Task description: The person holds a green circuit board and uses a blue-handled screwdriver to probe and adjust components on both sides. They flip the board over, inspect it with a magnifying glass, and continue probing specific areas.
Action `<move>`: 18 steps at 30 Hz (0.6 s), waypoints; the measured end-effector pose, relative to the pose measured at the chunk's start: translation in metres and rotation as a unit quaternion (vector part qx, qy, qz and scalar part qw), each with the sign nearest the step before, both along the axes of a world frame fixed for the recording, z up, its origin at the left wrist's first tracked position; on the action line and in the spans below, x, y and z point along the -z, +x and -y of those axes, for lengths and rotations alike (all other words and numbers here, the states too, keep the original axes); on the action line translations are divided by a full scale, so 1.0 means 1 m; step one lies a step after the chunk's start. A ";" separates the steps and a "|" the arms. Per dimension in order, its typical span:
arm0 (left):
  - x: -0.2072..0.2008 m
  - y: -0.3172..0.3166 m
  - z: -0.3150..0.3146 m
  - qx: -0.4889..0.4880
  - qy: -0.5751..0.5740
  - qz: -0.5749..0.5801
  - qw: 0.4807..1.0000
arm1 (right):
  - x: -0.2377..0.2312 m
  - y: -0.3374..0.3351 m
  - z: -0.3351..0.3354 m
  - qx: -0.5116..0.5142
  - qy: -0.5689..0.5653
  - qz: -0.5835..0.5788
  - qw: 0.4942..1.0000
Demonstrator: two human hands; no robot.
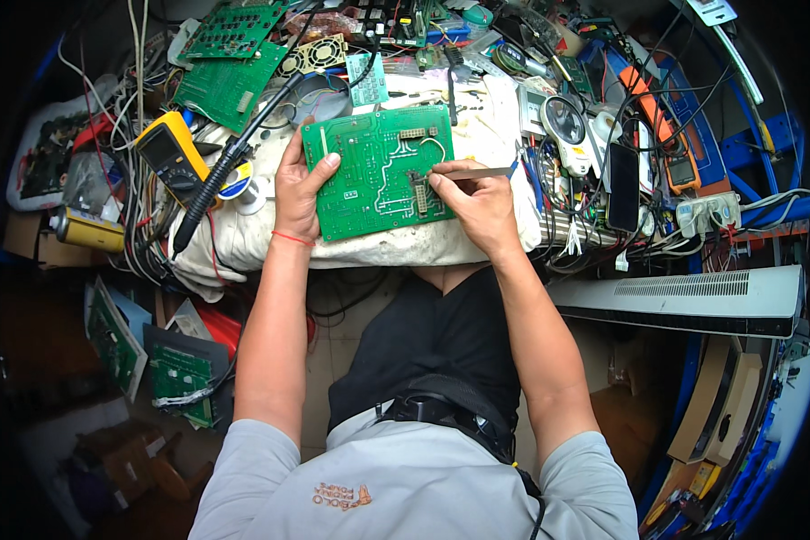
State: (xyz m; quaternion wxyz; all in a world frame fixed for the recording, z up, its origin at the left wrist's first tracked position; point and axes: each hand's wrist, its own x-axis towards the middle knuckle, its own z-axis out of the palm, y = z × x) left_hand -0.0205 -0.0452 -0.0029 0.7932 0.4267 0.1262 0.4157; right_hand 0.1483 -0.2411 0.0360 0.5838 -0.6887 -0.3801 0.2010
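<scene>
A green circuit board (355,205) is held up in front of me, tilted a little, over the cloth-covered bench. My left hand (297,187) grips its left edge, with the thumb on the face and the other fingers behind. Between the thumb and fingers of my right hand (484,205) are slim metal tweezers (493,173). Their tip reaches the board close to a long pin connector (420,198) at its right side; the fingers partly hide that tip. A pale wire is looped near the board's upper right corner.
To the left lie a yellow multimeter (166,153), a black rod-shaped tool (209,193) and a solder spool (243,187). A magnifier (565,121), a phone (624,187) and an orange clamp meter (661,126) sit right, among tangled cables. More green boards (220,90) are piled behind.
</scene>
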 end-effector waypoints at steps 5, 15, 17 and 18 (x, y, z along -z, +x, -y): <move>0.001 -0.001 0.001 -0.002 0.004 -0.005 1.000 | 0.001 -0.001 -0.001 -0.008 0.003 0.014 1.000; 0.001 0.000 0.000 0.001 0.017 -0.008 1.000 | 0.004 -0.003 -0.001 0.003 0.017 0.012 1.000; 0.000 0.000 0.000 0.000 0.011 -0.007 1.000 | 0.004 -0.003 -0.001 0.006 0.007 0.029 1.000; 0.000 0.000 -0.001 -0.006 0.003 -0.013 1.000 | 0.004 -0.003 0.000 0.002 0.012 0.023 1.000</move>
